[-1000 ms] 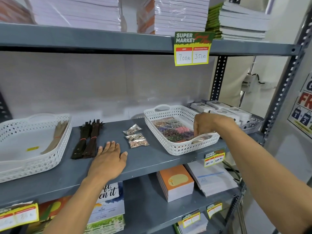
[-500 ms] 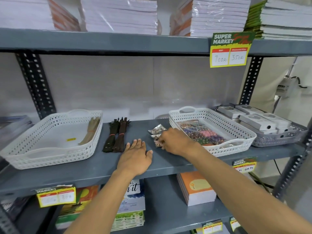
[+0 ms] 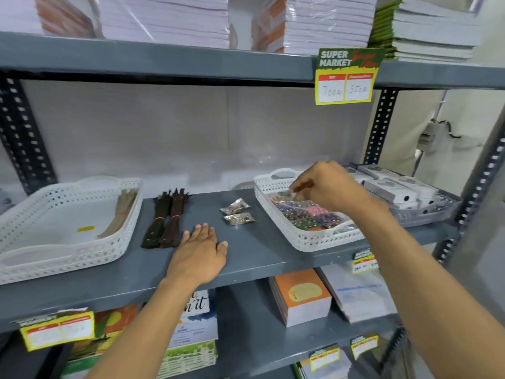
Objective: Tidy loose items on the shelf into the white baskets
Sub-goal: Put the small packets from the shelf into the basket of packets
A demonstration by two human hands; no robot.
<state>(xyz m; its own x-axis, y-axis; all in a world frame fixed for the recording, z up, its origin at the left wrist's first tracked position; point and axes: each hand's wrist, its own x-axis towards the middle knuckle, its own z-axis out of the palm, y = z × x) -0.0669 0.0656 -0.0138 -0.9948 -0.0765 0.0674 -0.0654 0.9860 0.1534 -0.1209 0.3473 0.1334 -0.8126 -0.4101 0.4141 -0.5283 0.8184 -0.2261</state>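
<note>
Two white perforated baskets stand on the grey shelf [image 3: 254, 253]. The right basket [image 3: 306, 240] holds several small packets of coloured beads. My right hand [image 3: 325, 187] hovers over its far end, fingers pinched on a small clear packet [image 3: 289, 193]. Two more clear packets [image 3: 237, 212] lie loose on the shelf just left of that basket. Two dark brown bundles [image 3: 166, 218] lie beside the left basket [image 3: 35, 258], which holds one tan bundle [image 3: 120, 216]. My left hand [image 3: 198, 254] rests flat on the shelf, fingers apart, holding nothing.
A grey tray of white boxes [image 3: 401, 191] stands right of the right basket. Stacks of wrapped notebooks fill the shelf above, with a yellow price tag [image 3: 345, 77] on its edge. Books and paper pads fill the lower shelf. Perforated black uprights frame the shelf.
My right hand took one clear packet from the loose pile on the shelf and carried it right, over the right basket. Two packets stay on the shelf. My left hand has stayed put.
</note>
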